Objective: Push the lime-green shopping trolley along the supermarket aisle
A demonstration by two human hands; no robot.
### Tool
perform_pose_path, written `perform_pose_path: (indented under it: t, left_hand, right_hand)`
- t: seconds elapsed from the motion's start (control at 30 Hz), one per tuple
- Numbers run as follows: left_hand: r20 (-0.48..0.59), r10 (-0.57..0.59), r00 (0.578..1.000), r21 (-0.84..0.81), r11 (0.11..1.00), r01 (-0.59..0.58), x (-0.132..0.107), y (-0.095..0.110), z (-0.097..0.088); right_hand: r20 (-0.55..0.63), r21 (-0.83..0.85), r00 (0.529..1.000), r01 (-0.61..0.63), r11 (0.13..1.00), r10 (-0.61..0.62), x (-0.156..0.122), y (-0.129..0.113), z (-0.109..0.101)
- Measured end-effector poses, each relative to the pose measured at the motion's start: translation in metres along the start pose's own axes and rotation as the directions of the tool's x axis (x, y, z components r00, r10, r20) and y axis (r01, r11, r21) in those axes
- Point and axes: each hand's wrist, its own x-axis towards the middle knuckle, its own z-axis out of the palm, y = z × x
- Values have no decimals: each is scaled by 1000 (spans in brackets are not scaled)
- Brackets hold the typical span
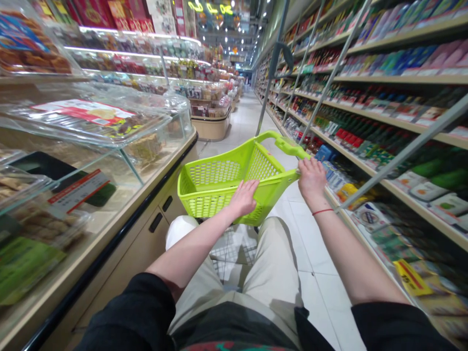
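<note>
Two hands hold a lime-green plastic shopping cart [215, 173] in a supermarket aisle: the left hand [244, 197] clenched in its grip on the cart, the right hand [312, 178] grasping the handle [290, 146]; a yellow shelf tag [412, 277] is too blurred to read.

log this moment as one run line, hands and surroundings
left hand: on green shopping basket rim | right hand: on basket handle | nearby: glass display case, store shelves

White tile floor [321, 278] runs between packed shelves [402, 79] and glass counters [109, 141].
</note>
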Motion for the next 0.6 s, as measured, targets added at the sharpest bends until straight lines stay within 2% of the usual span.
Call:
perform_pose_path:
  t: [0.17, 0.27, 0.4, 0.6]
  left_hand:
    - [-3, -15, 1000, -4, 1000, 15, 0, 0, -2]
    - [-8, -9, 1000, 3, 1000, 9, 0, -1, -1]
    - [-9, -4, 1000, 17, 1000, 4, 0, -2, -1]
    - [7, -4, 1000, 33, 999, 4, 0, 0, -4]
  right_hand:
    - [18, 45, 985, 168, 985, -169, -26, -46, 4]
    - [43, 57, 965, 258, 964, -260, -34, -56, 2]
    - [43, 34, 962, 267, 963, -268, -28, -34, -1]
    - [-8, -66, 994, 105, 992, -106, 14, 27, -1]
